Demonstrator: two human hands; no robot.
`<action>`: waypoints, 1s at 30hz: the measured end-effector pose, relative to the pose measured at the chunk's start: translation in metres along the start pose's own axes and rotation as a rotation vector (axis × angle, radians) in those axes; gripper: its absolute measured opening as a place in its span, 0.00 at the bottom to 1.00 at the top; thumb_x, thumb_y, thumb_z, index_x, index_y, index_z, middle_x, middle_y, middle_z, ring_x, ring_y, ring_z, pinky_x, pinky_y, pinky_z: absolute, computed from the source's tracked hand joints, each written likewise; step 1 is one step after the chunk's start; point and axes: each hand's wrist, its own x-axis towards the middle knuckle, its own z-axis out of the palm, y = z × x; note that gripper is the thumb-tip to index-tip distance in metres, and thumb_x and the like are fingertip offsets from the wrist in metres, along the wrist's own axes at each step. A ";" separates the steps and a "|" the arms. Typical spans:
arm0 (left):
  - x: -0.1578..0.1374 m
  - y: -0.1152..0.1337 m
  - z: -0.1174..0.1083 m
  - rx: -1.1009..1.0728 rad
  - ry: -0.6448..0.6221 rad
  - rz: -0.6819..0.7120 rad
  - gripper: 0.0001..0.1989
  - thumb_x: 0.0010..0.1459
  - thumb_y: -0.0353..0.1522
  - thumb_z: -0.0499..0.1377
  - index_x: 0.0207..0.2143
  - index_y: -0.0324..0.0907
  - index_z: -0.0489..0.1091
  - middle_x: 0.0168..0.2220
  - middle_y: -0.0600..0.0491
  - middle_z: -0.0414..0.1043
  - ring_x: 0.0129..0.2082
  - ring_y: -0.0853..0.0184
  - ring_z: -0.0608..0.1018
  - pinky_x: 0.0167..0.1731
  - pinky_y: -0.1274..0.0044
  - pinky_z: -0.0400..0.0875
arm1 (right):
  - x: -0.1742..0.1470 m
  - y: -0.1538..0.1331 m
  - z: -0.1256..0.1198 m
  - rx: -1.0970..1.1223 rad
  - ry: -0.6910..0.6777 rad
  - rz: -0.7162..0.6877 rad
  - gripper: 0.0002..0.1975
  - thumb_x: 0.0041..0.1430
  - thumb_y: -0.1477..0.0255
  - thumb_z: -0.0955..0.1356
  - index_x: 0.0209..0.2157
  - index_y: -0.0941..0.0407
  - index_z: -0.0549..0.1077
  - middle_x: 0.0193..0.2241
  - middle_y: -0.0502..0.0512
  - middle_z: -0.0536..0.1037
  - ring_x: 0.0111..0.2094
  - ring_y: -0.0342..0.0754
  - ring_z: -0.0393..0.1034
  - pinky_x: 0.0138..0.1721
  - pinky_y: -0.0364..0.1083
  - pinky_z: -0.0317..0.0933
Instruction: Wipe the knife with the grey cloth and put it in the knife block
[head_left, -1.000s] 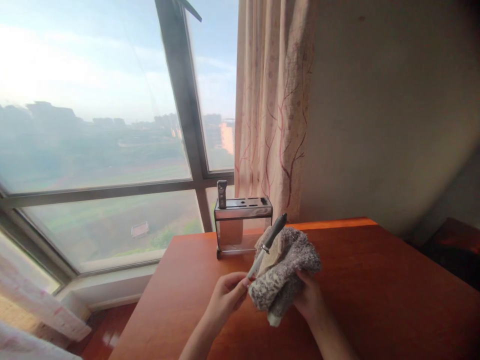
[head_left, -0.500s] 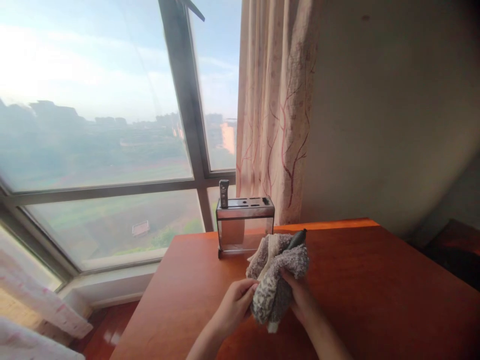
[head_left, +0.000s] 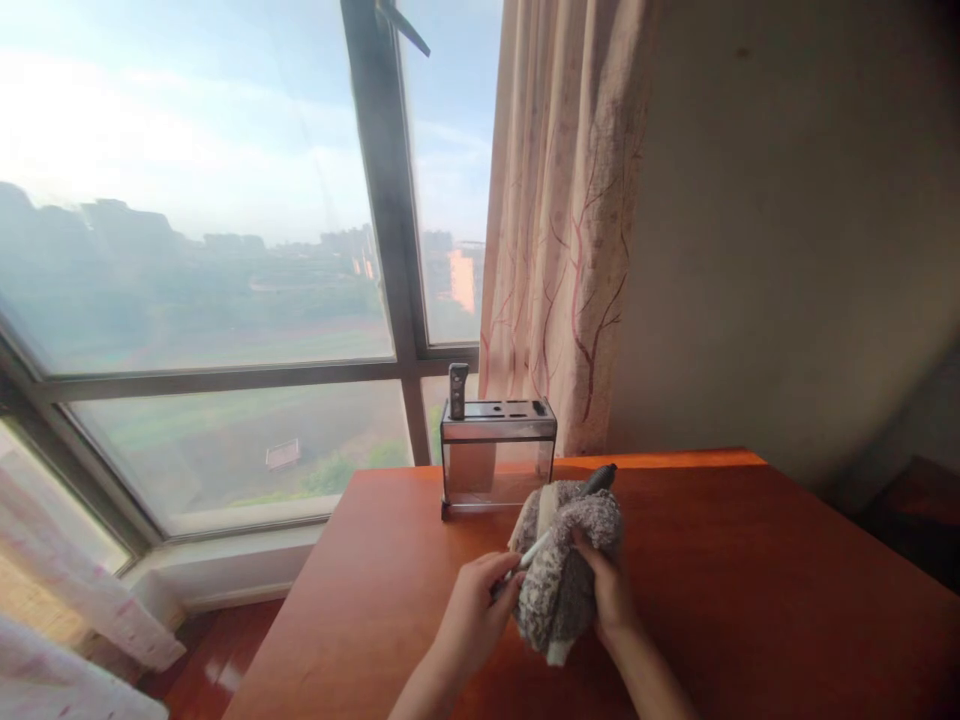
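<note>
A fluffy grey-and-white towel is bunched between my hands above the table. My right hand grips it from the right, thumb pressed on top. From the towel's upper right sticks the dark handle of a tool. A narrow pale shaft shows at the towel's left side, roughly in line with that handle; the towel hides the part between, so its exact kind is unclear. My left hand is closed, thumb and fingers pinching around the shaft's lower left end.
Behind the towel stands a clear-sided knife block with a slotted top and one dark handle upright in its left end. The reddish-brown table reaches to a large window. A curtain hangs beside the wall.
The pale shaft has come into sight between my left hand and the towel. My hands and the towel appear slightly further right, as the whole view has shifted.
</note>
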 end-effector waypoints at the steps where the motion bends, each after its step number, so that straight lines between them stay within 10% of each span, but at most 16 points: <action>1: 0.000 0.000 0.001 0.029 0.000 0.016 0.16 0.62 0.38 0.53 0.27 0.37 0.71 0.24 0.55 0.63 0.26 0.69 0.65 0.27 0.80 0.58 | -0.002 0.000 0.001 0.084 -0.026 0.070 0.23 0.35 0.61 0.78 0.34 0.58 0.77 0.35 0.56 0.83 0.39 0.59 0.76 0.39 0.53 0.69; 7: -0.002 0.009 0.007 0.066 -0.093 0.063 0.14 0.64 0.34 0.50 0.33 0.38 0.74 0.28 0.52 0.72 0.29 0.66 0.72 0.31 0.80 0.61 | -0.011 -0.001 0.007 0.250 -0.098 0.255 0.21 0.33 0.64 0.79 0.32 0.56 0.77 0.31 0.54 0.83 0.38 0.59 0.77 0.39 0.53 0.71; 20: -0.005 0.013 0.004 -0.122 -0.169 -0.055 0.16 0.64 0.36 0.50 0.27 0.37 0.68 0.24 0.58 0.56 0.25 0.72 0.59 0.24 0.81 0.53 | -0.001 -0.009 0.001 -0.353 0.102 -0.194 0.25 0.36 0.56 0.76 0.35 0.57 0.78 0.37 0.59 0.82 0.46 0.63 0.73 0.47 0.53 0.65; 30: -0.002 0.010 -0.012 -0.136 -0.153 -0.086 0.17 0.64 0.40 0.50 0.25 0.40 0.61 0.21 0.59 0.53 0.23 0.73 0.57 0.23 0.80 0.50 | 0.000 -0.015 0.002 -0.315 0.040 -0.138 0.23 0.39 0.55 0.76 0.35 0.56 0.79 0.37 0.58 0.82 0.47 0.62 0.73 0.48 0.53 0.64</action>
